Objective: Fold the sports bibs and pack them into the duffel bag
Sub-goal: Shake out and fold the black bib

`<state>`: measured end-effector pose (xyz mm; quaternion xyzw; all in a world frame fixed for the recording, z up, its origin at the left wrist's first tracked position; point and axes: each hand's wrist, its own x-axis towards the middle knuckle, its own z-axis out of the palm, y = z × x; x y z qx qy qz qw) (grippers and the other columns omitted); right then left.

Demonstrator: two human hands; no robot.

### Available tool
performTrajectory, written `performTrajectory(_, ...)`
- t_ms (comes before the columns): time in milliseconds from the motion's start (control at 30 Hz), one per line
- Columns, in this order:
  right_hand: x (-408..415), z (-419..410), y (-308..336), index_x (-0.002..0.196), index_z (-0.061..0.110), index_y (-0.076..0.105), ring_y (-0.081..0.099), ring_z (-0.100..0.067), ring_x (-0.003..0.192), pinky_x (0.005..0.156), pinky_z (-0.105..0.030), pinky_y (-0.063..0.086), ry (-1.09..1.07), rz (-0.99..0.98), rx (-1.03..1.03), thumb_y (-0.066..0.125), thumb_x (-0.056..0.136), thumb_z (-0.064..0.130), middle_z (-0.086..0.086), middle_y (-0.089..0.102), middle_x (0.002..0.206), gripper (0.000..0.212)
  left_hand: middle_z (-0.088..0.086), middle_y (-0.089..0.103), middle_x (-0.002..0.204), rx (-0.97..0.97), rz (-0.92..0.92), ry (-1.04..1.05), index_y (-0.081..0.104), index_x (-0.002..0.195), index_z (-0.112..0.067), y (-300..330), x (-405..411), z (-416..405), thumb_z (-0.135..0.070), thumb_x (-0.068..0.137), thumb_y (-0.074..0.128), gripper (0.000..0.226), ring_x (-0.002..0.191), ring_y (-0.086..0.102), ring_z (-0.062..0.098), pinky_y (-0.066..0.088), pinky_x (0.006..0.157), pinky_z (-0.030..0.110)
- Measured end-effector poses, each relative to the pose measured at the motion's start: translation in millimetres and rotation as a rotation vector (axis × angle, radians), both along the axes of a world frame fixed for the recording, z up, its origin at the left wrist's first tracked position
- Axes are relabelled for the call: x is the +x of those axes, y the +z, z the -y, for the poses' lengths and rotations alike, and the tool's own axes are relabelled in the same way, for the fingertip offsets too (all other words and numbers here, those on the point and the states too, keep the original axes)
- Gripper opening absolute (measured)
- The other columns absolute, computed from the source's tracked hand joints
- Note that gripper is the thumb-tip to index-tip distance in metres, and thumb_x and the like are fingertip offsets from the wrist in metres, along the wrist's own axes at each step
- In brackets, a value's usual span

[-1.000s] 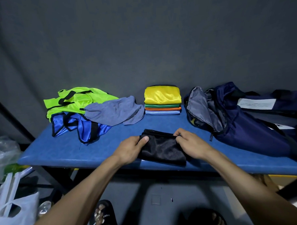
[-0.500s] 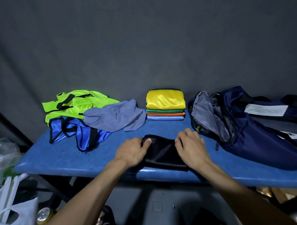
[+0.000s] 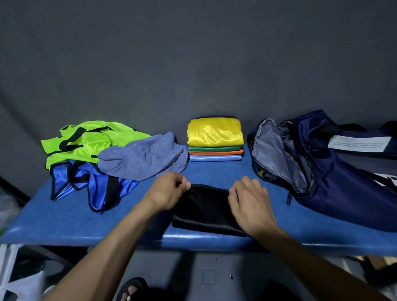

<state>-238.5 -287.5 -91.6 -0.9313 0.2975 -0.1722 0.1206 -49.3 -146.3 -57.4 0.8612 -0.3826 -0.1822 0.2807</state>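
Both hands' grip pinches the black bib (image 3: 207, 209) at the table's near edge (image 3: 197, 239): left hand (image 3: 169, 191), right hand (image 3: 250, 202).

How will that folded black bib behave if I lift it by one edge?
The black bib looks like thin, shiny mesh, so it is probably floppy and light. Lifted by one edge, its folds would likely fall open. It may also slide easily on the smooth blue table.
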Motion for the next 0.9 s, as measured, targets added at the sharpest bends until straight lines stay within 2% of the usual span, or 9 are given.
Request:
performTrajectory(100,1.8,1.3,-3.9,0.080,0.022,0.040,0.039,-0.020,0.084,0.075,-0.037,0.031,-0.002,0.011,0.003,0.013,0.098,0.041,0.003,0.039,0.086,0.037,-0.009,0.060,0.065,-0.008,-0.266,0.040,0.064,0.072,-0.010,4.4,-1.5,3.7,-0.015,0.103,0.057,0.033,0.059,0.056,-0.003,0.046,0.059,0.015)
performTrajectory(200,2.7,2.2,-7.8,0.081,0.022,0.039,0.041,-0.022,0.084,0.075,-0.038,0.032,-0.006,0.018,-0.003,0.013,0.097,0.041,0.003,0.038,0.086,0.036,0.004,0.071,0.079,-0.041,-0.543,0.090,0.070,0.080,-0.005,14.4,0.8,3.6,-0.007,0.105,0.050,0.032,0.073,0.066,0.013,0.052,0.069,0.020)
performTrajectory(267,2.6,2.0,-8.9,0.081,0.022,0.039,0.042,-0.022,0.084,0.074,-0.039,0.033,-0.007,0.017,-0.018,0.013,0.098,0.040,0.004,0.038,0.086,0.035,0.007,0.067,0.077,-0.029,-0.615,0.148,0.067,0.076,-0.008,19.9,0.2,5.3,-0.008,0.103,0.050,0.032,0.070,0.063,0.018,0.048,0.068,0.026)
performTrajectory(333,2.2,1.8,-9.0,0.081,0.022,0.038,0.042,-0.022,0.084,0.074,-0.039,0.033,-0.008,-0.005,-0.018,0.013,0.098,0.040,0.004,0.037,0.086,0.035,0.008,0.055,0.072,0.034,-0.517,0.232,0.055,0.069,-0.013,21.1,-7.8,11.5,-0.012,0.099,0.049,0.031,0.070,0.052,0.021,0.037,0.063,0.030)
performTrajectory(433,-0.1,0.3,-4.8,0.083,0.022,0.038,0.042,-0.022,0.085,0.074,-0.038,0.033,-0.007,-0.034,-0.004,0.014,0.100,0.040,0.004,0.037,0.088,0.034,0.008,0.048,0.074,0.179,-0.026,0.172,0.041,0.062,-0.013,7.8,-26.2,19.6,-0.026,0.102,0.041,0.042,0.088,0.050,0.028,0.034,0.066,0.035)
performTrajectory(500,-0.3,2.7,2.1,0.087,0.021,0.042,0.044,-0.023,0.091,0.079,-0.040,0.038,0.013,-0.115,0.041,0.020,0.104,0.039,0.004,0.042,0.093,0.033,0.009,0.050,0.077,0.159,0.179,0.154,0.042,0.059,-0.014,-3.4,-34.6,15.6,-0.032,0.101,0.039,0.046,0.095,0.047,0.031,0.036,0.072,0.038)
performTrajectory(600,1.0,15.1,19.6,0.088,0.024,0.053,0.054,-0.022,0.095,0.085,-0.043,0.049,0.016,-0.179,0.273,0.037,0.104,0.044,0.004,0.053,0.097,0.030,0.009,0.054,0.081,0.087,0.242,0.162,0.046,0.066,-0.016,-11.0,-29.6,8.9,-0.035,0.099,0.041,0.038,0.093,0.055,0.036,0.037,0.067,0.037)
performTrajectory(700,3.9,30.7,33.2,0.080,0.025,0.063,0.063,-0.019,0.085,0.080,-0.038,0.055,-0.024,-0.165,0.482,0.059,0.094,0.050,0.010,0.063,0.082,0.029,0.007,0.062,0.102,0.111,0.252,0.169,0.052,0.089,-0.019,-5.9,-27.8,2.1,-0.044,0.102,0.038,0.032,0.098,0.059,0.036,0.041,0.071,0.038)
performTrajectory(900,6.8,28.3,43.0,0.076,0.021,0.075,0.069,-0.015,0.080,0.078,-0.032,0.056,-0.084,-0.081,0.577,0.078,0.085,0.041,0.014,0.067,0.068,0.023,0.014,0.061,0.105,0.124,0.278,0.168,0.045,0.089,-0.017,-11.0,-45.8,-4.3,-0.040,0.108,0.027,0.035,0.101,0.059,0.039,0.040,0.074,0.040)
